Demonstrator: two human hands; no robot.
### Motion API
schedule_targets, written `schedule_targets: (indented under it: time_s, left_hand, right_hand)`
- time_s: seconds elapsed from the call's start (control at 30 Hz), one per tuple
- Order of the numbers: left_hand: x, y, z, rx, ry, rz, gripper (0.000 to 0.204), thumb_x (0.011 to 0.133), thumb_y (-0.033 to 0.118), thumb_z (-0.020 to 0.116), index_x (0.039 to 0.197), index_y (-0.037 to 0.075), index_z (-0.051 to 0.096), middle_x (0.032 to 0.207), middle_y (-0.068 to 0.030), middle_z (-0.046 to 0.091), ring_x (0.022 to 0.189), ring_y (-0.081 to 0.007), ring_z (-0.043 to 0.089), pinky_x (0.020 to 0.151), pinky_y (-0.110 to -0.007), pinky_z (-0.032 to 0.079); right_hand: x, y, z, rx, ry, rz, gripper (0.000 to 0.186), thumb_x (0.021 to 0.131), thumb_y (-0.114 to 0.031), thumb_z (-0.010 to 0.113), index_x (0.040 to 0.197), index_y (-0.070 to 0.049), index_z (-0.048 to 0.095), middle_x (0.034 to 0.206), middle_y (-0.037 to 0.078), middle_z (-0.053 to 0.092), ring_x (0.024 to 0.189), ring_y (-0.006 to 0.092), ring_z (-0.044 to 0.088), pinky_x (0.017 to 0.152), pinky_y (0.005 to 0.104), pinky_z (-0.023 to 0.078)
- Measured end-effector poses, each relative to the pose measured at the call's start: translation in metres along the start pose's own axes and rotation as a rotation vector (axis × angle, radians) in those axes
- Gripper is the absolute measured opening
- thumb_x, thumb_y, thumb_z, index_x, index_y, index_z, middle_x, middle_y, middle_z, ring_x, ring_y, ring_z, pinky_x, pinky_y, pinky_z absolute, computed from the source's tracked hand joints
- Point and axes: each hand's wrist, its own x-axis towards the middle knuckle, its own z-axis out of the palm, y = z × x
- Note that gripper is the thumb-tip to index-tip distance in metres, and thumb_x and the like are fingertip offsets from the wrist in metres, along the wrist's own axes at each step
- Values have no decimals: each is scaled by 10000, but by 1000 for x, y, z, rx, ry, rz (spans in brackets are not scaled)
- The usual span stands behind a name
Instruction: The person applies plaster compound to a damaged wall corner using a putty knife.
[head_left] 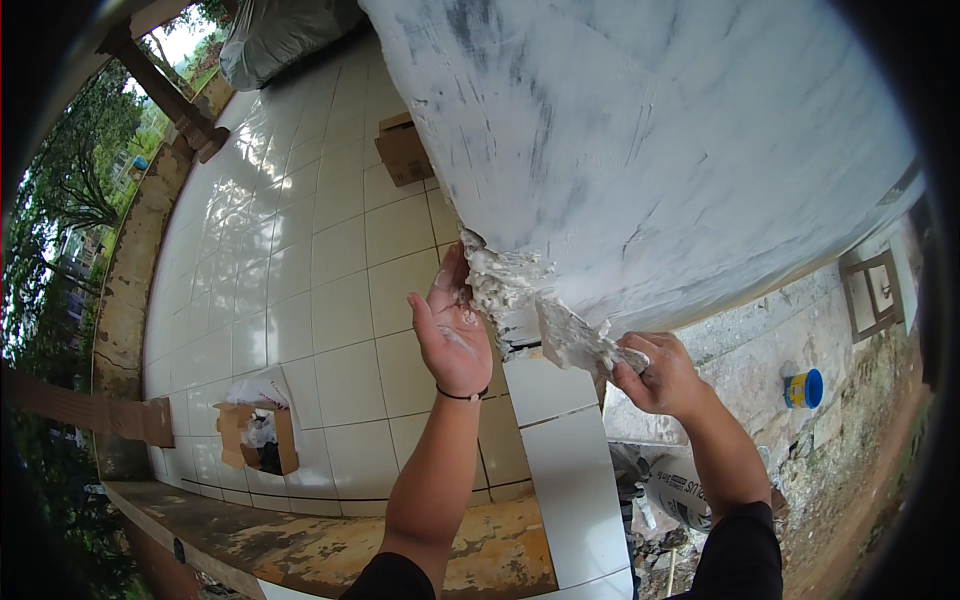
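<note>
from the right grip (662,376), a white-smeared scraper (570,336) extends leftward.

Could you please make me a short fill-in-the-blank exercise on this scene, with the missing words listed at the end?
1. Of the left hand and the right hand, only the ____ one grips the paste-coated flat tool.
2. The thin wristband is mainly ____ in colour.
3. The small bucket at the right has a ____ rim.
4. The open cardboard box stands on a floor of pale ____.

Missing words: right; black; blue; tiles.
</note>
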Motion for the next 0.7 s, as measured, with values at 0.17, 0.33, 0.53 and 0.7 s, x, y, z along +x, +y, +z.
schedule_targets:
  time_s: [0.17,0.33,0.53,0.7]
  left_hand:
    - [0,2,-5,-2,-16,1,670,877,508,247,1228,-52,358,1234,-128,425,1141,-213,385,970,-330,268]
    - [-2,7,-16,23,19,-58,692,879,515,196,1261,-46,328,1305,-140,366,1206,-214,333,999,-325,237]
    - [-1,9,-20,-26,5,-64,683,882,513,185,1267,-32,335,1305,-141,371,1211,-229,330,1003,-333,229]
    - [-2,9,-17,-25,-2,-62,686,885,507,184,1266,-45,328,1306,-154,363,1218,-245,319,1008,-343,222]
  right_hand:
    - [-5,-19,0,46,28,-90,100,720,-80,576,786,-12,541,670,136,555,560,305,558,507,345,451]
    - [30,-25,10,98,153,-152,85,728,-88,575,771,-22,543,669,137,561,541,311,550,497,345,447]
    - [35,-11,33,113,73,38,102,755,-109,567,770,-10,545,602,163,531,512,356,519,478,376,422]
    - [30,-2,39,113,60,24,112,758,-118,566,781,-10,548,598,168,527,503,360,514,475,381,419]
